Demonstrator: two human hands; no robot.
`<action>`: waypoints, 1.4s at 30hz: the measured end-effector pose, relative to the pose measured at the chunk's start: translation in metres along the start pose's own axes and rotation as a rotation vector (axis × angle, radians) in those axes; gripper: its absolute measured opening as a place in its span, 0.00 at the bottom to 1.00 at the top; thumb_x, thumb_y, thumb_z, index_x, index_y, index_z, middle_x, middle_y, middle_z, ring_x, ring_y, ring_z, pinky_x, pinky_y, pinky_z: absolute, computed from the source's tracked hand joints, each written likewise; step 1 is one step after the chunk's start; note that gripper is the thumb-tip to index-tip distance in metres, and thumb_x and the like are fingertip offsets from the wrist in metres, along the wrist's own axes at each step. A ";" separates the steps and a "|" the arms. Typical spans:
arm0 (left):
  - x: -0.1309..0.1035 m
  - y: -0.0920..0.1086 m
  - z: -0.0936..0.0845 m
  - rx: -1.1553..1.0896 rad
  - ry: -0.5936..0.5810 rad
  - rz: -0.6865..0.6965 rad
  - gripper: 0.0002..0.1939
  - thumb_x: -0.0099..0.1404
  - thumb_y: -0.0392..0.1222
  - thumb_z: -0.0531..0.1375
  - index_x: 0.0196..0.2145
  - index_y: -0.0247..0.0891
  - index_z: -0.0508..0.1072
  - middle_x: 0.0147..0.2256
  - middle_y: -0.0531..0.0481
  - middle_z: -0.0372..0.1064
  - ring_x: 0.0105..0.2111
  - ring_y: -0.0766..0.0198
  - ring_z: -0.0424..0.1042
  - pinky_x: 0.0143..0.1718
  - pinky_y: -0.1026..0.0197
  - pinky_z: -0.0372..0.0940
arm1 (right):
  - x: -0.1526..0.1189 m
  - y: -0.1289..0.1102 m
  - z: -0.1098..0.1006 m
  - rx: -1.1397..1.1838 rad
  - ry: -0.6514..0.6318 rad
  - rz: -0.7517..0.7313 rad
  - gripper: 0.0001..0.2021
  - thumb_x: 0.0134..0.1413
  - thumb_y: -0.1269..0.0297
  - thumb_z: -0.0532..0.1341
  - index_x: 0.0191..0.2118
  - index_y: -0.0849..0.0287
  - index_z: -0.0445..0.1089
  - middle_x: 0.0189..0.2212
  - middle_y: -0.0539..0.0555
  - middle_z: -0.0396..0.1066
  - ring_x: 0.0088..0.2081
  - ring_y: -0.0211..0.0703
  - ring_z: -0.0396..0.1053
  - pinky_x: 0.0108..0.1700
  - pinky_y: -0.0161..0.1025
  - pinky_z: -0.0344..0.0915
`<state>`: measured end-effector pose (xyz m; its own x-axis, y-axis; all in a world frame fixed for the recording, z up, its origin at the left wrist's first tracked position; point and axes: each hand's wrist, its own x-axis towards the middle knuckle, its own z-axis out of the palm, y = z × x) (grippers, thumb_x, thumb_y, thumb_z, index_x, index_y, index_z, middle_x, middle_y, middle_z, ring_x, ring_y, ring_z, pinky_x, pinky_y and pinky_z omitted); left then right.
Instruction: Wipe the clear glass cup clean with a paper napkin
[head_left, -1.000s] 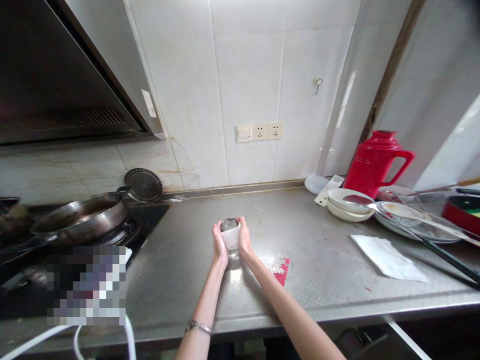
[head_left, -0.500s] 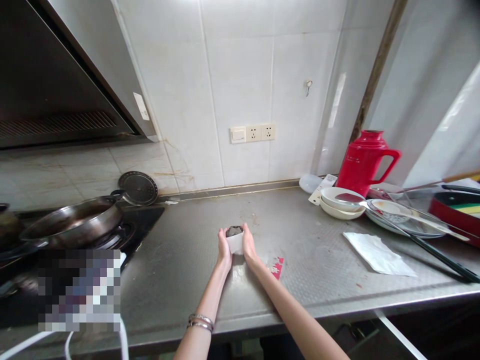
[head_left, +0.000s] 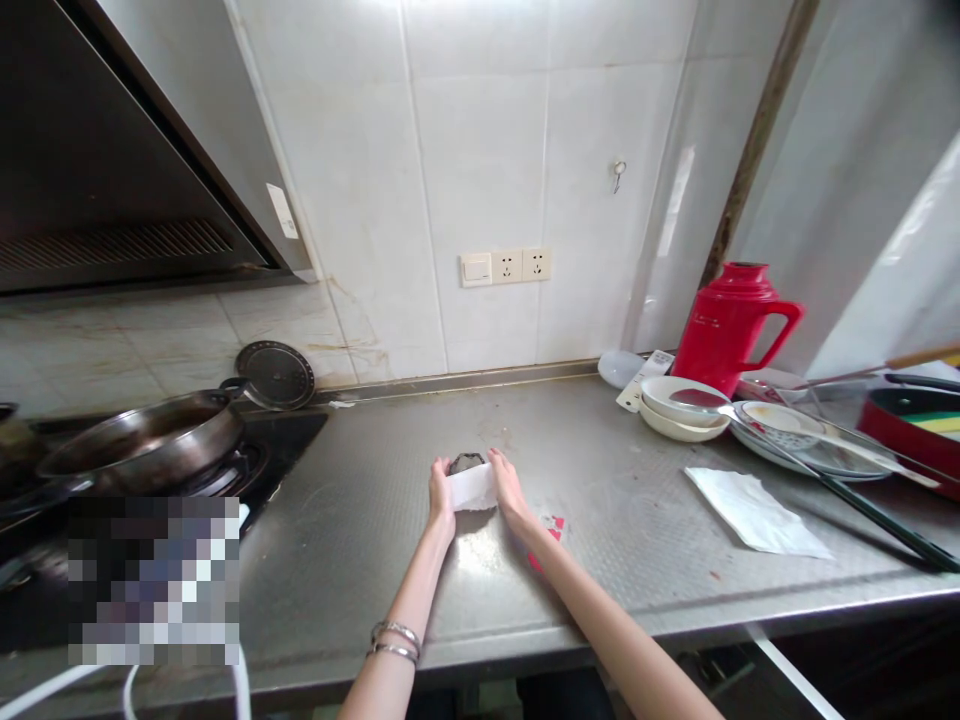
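Note:
My left hand (head_left: 441, 497) is closed against the left side of a white piece of paper or tissue (head_left: 471, 488). At the paper's right end is my right hand (head_left: 510, 490), its fingertips against the edge. Behind the paper shows a small round thing with a dark scalloped rim and a grey top (head_left: 466, 462); its kind I cannot make out. Both hands are low over the steel counter (head_left: 367, 540). Partly under my right forearm lies a torn red and clear wrapper (head_left: 556, 524).
On the left, a steel pan (head_left: 150, 440) sits on the black stove (head_left: 281, 455). To the right are a folded white tissue (head_left: 754, 512), stacked bowls (head_left: 684, 425), a red thermos (head_left: 726, 330) and a long dark-handled utensil (head_left: 889, 520). A wall socket (head_left: 523, 265) is straight ahead.
My hands have moved slightly apart, and more of the white paper's width shows between them. My right forearm has shifted over the middle of the red wrapper.

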<state>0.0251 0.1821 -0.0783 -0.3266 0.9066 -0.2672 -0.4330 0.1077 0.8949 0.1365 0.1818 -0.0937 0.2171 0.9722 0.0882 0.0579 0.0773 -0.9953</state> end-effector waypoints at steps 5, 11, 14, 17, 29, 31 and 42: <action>0.000 0.006 -0.010 0.041 0.110 0.042 0.10 0.60 0.44 0.54 0.35 0.37 0.71 0.45 0.41 0.71 0.52 0.53 0.68 0.50 0.57 0.64 | -0.004 -0.005 -0.019 -0.007 -0.026 0.103 0.32 0.42 0.67 0.61 0.57 0.62 0.64 0.57 0.65 0.63 0.51 0.53 0.68 0.46 0.41 0.67; -0.008 0.014 -0.027 0.105 0.072 0.061 0.07 0.56 0.40 0.59 0.32 0.35 0.71 0.43 0.41 0.72 0.52 0.51 0.67 0.53 0.53 0.62 | -0.013 -0.004 -0.029 -0.030 -0.087 0.076 0.37 0.35 0.72 0.63 0.58 0.63 0.62 0.49 0.63 0.69 0.34 0.43 0.72 0.30 0.36 0.68; -0.017 0.018 -0.037 0.130 0.030 0.063 0.13 0.51 0.36 0.64 0.36 0.35 0.72 0.43 0.42 0.72 0.51 0.51 0.69 0.52 0.53 0.63 | -0.016 -0.006 -0.031 -0.048 -0.109 0.032 0.33 0.34 0.74 0.63 0.54 0.63 0.66 0.38 0.56 0.73 0.29 0.40 0.70 0.30 0.35 0.67; -0.027 0.023 -0.047 0.212 0.023 0.059 0.19 0.46 0.28 0.66 0.38 0.34 0.71 0.45 0.37 0.71 0.50 0.49 0.69 0.53 0.52 0.62 | -0.019 -0.012 -0.033 -0.041 -0.156 -0.005 0.30 0.34 0.74 0.62 0.51 0.64 0.69 0.30 0.53 0.73 0.30 0.42 0.71 0.33 0.36 0.68; -0.080 0.073 -0.057 0.603 -0.575 0.542 0.17 0.47 0.32 0.67 0.37 0.40 0.79 0.40 0.42 0.76 0.44 0.49 0.73 0.52 0.52 0.63 | -0.042 -0.063 -0.056 -0.072 -0.455 -0.099 0.12 0.38 0.72 0.60 0.33 0.60 0.76 0.22 0.49 0.72 0.25 0.39 0.68 0.27 0.32 0.60; -0.079 0.071 -0.056 0.648 -0.645 0.508 0.10 0.50 0.34 0.65 0.33 0.39 0.80 0.34 0.42 0.77 0.37 0.50 0.75 0.44 0.53 0.67 | -0.044 -0.068 -0.059 -0.100 -0.473 -0.114 0.11 0.39 0.71 0.60 0.33 0.60 0.76 0.24 0.50 0.73 0.27 0.40 0.69 0.29 0.32 0.61; -0.061 0.054 -0.049 0.827 -0.739 0.419 0.10 0.57 0.40 0.60 0.33 0.33 0.79 0.27 0.47 0.75 0.27 0.61 0.70 0.29 0.64 0.61 | -0.048 -0.074 -0.064 -0.430 -0.341 -0.449 0.05 0.48 0.71 0.63 0.31 0.56 0.77 0.42 0.58 0.71 0.45 0.48 0.70 0.47 0.43 0.65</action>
<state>-0.0198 0.1128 -0.0312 0.3687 0.9204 0.1297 0.3557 -0.2686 0.8952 0.1837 0.1153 -0.0214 -0.2306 0.8873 0.3995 0.4650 0.4611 -0.7557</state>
